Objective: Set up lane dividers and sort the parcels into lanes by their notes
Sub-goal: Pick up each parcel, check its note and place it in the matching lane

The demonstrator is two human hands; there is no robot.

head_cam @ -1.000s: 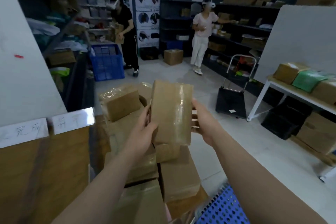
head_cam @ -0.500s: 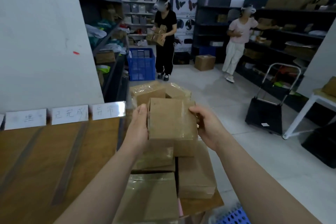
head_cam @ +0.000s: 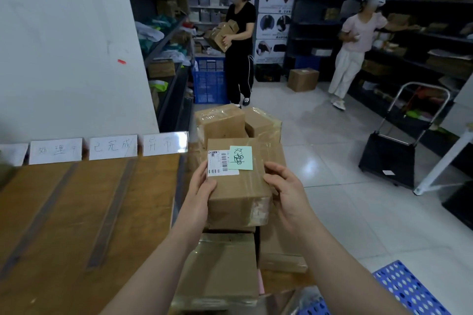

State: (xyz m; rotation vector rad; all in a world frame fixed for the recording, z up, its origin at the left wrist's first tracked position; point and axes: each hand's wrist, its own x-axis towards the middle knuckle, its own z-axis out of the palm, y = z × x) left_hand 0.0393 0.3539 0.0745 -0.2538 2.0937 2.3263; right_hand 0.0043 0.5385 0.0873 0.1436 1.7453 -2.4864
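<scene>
I hold a taped brown parcel [head_cam: 238, 194] flat in front of me, top face up. My left hand [head_cam: 202, 186] grips its left side and my right hand [head_cam: 286, 186] its right side. A white shipping label [head_cam: 220, 163] and a green handwritten note [head_cam: 240, 158] sit on its top. Below it lies a pile of several more brown parcels [head_cam: 220, 271]. To the left, the wooden table [head_cam: 76, 238] has two dark divider strips [head_cam: 112, 212] marking lanes, with white handwritten lane cards [head_cam: 112, 147] standing along its far edge.
A white wall panel [head_cam: 64, 46] rises behind the table. Two people stand at dark shelves farther back, one carrying boxes [head_cam: 222, 34]. A blue crate [head_cam: 208, 82], a floor box [head_cam: 303, 79], a black hand trolley [head_cam: 394, 158] and a blue perforated basket [head_cam: 404, 289] surround the tiled floor.
I have turned the parcel from upright to flat, so its labelled face with the green note now shows. My view has swung left, bringing more of the table and lane cards in.
</scene>
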